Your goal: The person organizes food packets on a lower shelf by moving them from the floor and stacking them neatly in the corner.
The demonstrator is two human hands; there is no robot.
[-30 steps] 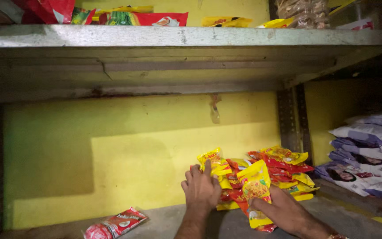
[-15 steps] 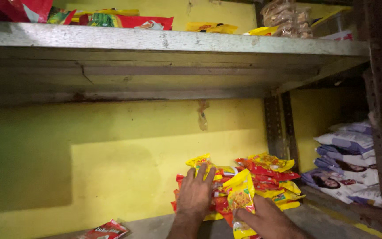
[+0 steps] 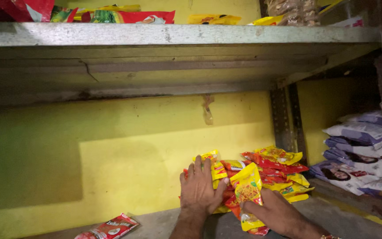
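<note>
A pile of yellow and red snack packets (image 3: 270, 170) lies on the lower grey shelf against the yellow back wall. My left hand (image 3: 202, 188) rests flat on the left side of the pile, fingers spread over the packets. My right hand (image 3: 275, 212) grips an upright yellow packet (image 3: 247, 192) at the front of the pile, thumb against its lower edge.
A single red packet (image 3: 111, 226) lies on the shelf at lower left. The upper shelf board (image 3: 177, 34) carries more packets. A metal upright (image 3: 284, 119) separates this bay from stacked white and purple bags (image 3: 359, 150) on the right.
The view has shifted right and down slightly, so the pile and hands sit further left. My left hand has settled flatter on the packets. My right hand still holds the yellow packet upright.
</note>
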